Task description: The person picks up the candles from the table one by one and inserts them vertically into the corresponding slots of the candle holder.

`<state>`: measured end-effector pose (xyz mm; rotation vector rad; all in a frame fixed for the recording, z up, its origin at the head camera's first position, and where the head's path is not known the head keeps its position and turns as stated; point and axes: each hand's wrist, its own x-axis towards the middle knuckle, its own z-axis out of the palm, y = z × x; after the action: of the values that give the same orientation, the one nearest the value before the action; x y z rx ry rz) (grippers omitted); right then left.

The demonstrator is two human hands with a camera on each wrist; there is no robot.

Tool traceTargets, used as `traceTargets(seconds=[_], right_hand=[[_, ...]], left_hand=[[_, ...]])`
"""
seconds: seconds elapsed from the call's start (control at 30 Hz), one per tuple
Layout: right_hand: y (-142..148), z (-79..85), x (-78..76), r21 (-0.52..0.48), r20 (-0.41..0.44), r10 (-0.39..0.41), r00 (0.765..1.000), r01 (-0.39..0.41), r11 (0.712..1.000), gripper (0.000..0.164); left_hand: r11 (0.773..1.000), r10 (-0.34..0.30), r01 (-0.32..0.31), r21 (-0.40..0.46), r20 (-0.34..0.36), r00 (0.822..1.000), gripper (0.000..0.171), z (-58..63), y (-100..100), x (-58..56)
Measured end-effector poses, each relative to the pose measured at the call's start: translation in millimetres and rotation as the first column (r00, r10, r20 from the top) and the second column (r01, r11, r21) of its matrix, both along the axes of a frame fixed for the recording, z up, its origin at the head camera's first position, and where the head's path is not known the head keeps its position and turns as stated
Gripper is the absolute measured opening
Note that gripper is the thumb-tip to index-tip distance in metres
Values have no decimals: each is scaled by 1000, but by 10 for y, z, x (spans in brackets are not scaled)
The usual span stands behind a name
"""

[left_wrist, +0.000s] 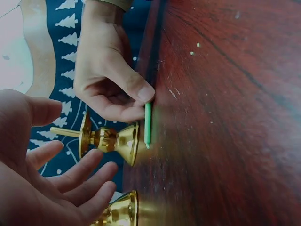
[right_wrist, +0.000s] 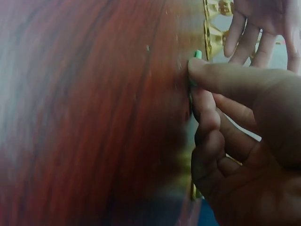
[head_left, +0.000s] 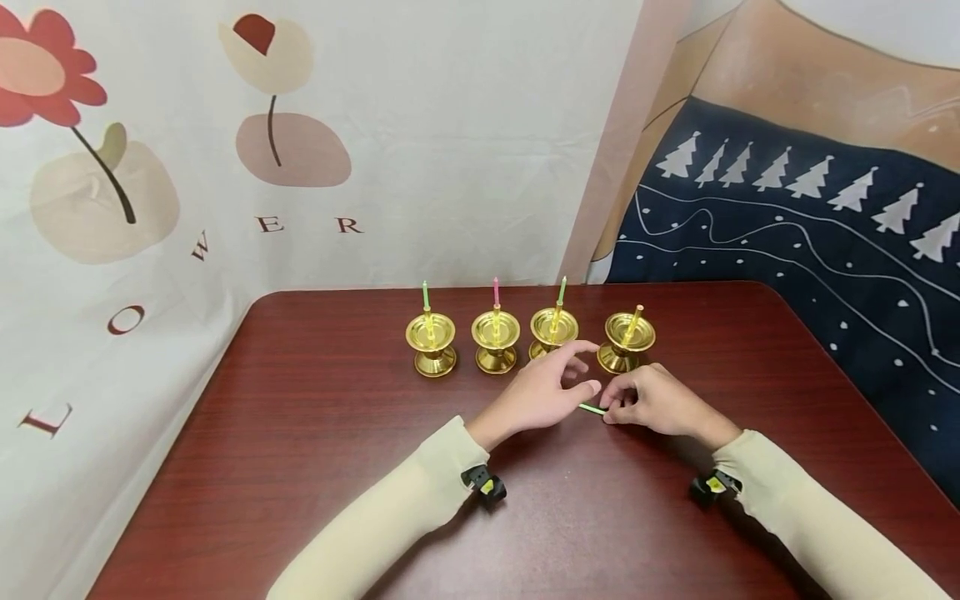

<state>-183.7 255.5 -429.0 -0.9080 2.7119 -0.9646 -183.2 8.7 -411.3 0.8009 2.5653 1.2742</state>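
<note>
A thin green candle [head_left: 592, 409] lies low over the table, its end pinched between the thumb and fingers of my right hand [head_left: 657, 402]. My left hand [head_left: 542, 390] is held to the left of it, fingers spread and holding nothing. Just beyond the right hand stands a brass candle holder [head_left: 618, 358] whose upright tube bears no candle. Farther left stand three more holders: one with a green candle [head_left: 563, 292], partly hidden by my left hand, one with a pink candle [head_left: 496, 292], and one with another green candle [head_left: 426, 297].
The dark red wooden table [head_left: 315, 467] carries the row of holders near its far edge. Behind it hangs a pale cloth [head_left: 450, 167] with printed flowers, and to the right a dark blue cloth [head_left: 825, 250] with white trees. Tiny green crumbs [left_wrist: 198, 45] lie on the tabletop.
</note>
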Motion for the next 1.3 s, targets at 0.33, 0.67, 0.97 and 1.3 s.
traceTargets(seconds=[0.33,0.67,0.97,1.3], right_hand=[[230,62,40,31,-59,42,997,-40,999,24],[538,70,13,33,-98,-45,994,49,998,25],[718,183,-78,-88,-72,-146,987,140,986,25],[601,353,-216,-223,-79,-326,942,302,927,12]], left_hand=[[1000,-24,24,0,16,1000,75,-67,297,-195],[996,26,-32,89,58,998,91,-252,563,-420],[984,73,-89,154,105,992,94,-260,708,-488],[984,100,-112,141,88,991,94,-300,810,-541]])
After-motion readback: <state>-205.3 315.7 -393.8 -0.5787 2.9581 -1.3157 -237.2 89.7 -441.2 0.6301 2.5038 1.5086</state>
